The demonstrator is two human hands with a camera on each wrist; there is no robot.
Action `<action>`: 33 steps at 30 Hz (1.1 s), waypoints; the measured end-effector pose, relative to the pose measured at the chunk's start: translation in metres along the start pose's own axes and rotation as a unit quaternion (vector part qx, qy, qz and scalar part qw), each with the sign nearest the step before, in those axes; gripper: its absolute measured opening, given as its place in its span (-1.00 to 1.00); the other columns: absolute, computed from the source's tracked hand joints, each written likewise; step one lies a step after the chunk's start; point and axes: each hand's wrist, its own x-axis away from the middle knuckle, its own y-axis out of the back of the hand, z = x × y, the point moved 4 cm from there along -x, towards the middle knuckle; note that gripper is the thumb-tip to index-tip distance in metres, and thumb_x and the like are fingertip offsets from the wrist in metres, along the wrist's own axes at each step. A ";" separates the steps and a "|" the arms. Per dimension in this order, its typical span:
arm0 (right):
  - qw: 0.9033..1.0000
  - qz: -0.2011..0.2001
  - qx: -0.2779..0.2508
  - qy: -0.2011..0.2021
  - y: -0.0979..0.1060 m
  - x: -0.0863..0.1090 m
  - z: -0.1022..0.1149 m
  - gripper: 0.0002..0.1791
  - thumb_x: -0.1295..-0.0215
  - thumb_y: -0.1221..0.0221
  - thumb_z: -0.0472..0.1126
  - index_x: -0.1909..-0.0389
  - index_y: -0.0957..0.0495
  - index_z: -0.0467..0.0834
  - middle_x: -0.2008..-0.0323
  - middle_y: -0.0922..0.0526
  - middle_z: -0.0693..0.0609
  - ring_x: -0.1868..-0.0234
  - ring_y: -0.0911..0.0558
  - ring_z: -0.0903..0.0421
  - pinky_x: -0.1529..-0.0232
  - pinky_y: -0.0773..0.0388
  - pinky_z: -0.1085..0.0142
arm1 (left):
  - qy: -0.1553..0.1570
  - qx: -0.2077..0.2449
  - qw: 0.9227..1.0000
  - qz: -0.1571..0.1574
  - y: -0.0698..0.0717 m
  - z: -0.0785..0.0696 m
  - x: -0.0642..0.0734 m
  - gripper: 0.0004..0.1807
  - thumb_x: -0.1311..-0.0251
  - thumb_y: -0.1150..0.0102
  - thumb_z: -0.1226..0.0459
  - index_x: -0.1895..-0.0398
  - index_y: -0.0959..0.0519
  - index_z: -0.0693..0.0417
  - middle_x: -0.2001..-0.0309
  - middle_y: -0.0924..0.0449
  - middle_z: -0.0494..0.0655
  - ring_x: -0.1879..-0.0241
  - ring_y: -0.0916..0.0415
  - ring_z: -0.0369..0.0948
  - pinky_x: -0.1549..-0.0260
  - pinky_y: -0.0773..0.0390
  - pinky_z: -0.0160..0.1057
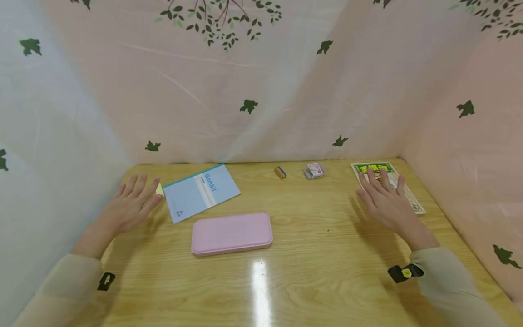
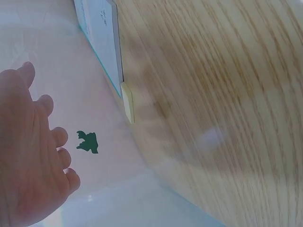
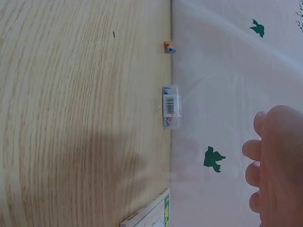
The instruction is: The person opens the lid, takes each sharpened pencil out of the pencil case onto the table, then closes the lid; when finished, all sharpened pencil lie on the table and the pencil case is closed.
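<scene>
My left hand (image 1: 132,204) hovers over the left side of the table with its fingers spread and nothing in its grasp. Just past its fingertips are a small pale-yellow pad (image 2: 128,101) and a light-blue notebook (image 1: 196,193) marked "Gambit". On the right, my right hand (image 1: 386,202) is held palm down, fingers straight and apart, casting a shadow on the wood. It overlaps a cream, green-topped booklet (image 1: 375,167) in the head view and hides part of its cover. Both palms look empty in the wrist views.
A flat pink case (image 1: 232,234) lies in front of the notebook. Toward the back edge sit a small orange-and-blue block (image 1: 280,172) and a clear plastic pack (image 3: 171,106) with a barcode label. Fabric walls (image 1: 286,91) with green bird prints enclose the wooden table (image 1: 318,272).
</scene>
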 end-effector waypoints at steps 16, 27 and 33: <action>1.000 -0.008 0.008 0.022 0.020 -0.006 0.017 -0.29 -0.67 0.41 0.16 -0.63 0.10 -0.15 -0.59 0.25 -0.21 -0.55 0.49 -0.21 -0.31 0.81 -0.33 | -0.016 -0.037 0.999 -0.005 0.016 -0.011 0.002 -0.23 -0.61 0.42 -0.11 -0.63 0.15 0.20 -0.54 0.40 0.48 -0.52 0.51 0.35 -0.40 0.28 0.47; 0.996 -0.059 0.008 0.066 0.037 0.000 0.054 -0.30 -0.67 0.30 0.12 -0.64 0.11 -0.14 -0.59 0.17 -0.19 -0.57 0.43 -0.17 -0.38 0.75 -0.28 | -0.036 -0.040 0.999 -0.004 0.026 -0.044 0.000 -0.18 -0.58 0.38 -0.18 -0.64 0.14 0.16 -0.56 0.41 0.43 -0.54 0.58 0.25 -0.44 0.33 0.39; 0.993 -0.084 -0.005 0.084 0.034 0.001 0.080 -0.27 -0.65 0.24 0.14 -0.64 0.12 -0.13 -0.60 0.26 -0.14 -0.57 0.46 -0.12 -0.43 0.66 -0.27 | -0.078 -0.012 0.997 -0.014 0.017 -0.080 -0.005 -0.09 -0.49 0.18 -0.25 -0.65 0.17 0.04 -0.60 0.38 0.29 -0.57 0.56 0.13 -0.50 0.32 0.26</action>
